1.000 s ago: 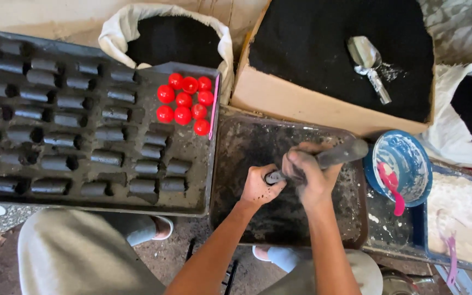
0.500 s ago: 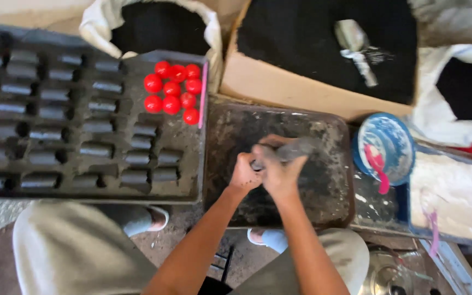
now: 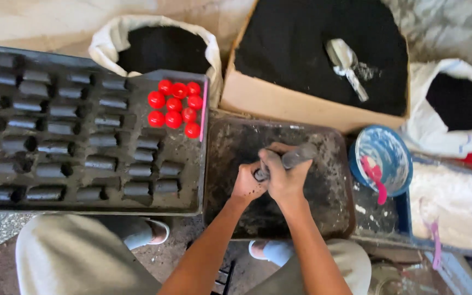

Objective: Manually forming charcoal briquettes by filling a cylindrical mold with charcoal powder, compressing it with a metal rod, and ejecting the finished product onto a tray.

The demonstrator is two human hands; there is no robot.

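Both hands are over the dark soiled tray (image 3: 323,218) at centre, pressed close together. Right hand (image 3: 286,177) is wrapped around a dark metal tube (image 3: 296,157), which lies tilted, upper end pointing right and away from the person. Left hand (image 3: 247,183) is closed at the tube's lower end, fingers curled against it; can't tell what it pinches there, the spot is hidden by the fingers. The hands touch each other.

The tube sits above the tray's middle, just off its blackened floor; whether it touches the tray is unclear.

Left of that: big black tray (image 3: 6,54) with rows of dark cylindrical pieces (image 3: 99,163) lying on their sides, several rows deep. In its upper right corner, a cluster of red round caps (image 3: 173,104), packed tight together.

Behind: white sack (image 3: 110,43) open at top, full of black powder. Next to it a cardboard box (image 3: 279,101) also holding black powder, with a metal scoop (image 3: 345,63) lying on the powder. Far right, a second white sack (image 3: 438,136) with black fill.

Right of the work tray: blue bowl (image 3: 381,150) with a pink spoon (image 3: 375,175) in it, standing in a blue bin of white powder (image 3: 454,207).

The person's knees in light trousers and light shoes show at the bottom edge.
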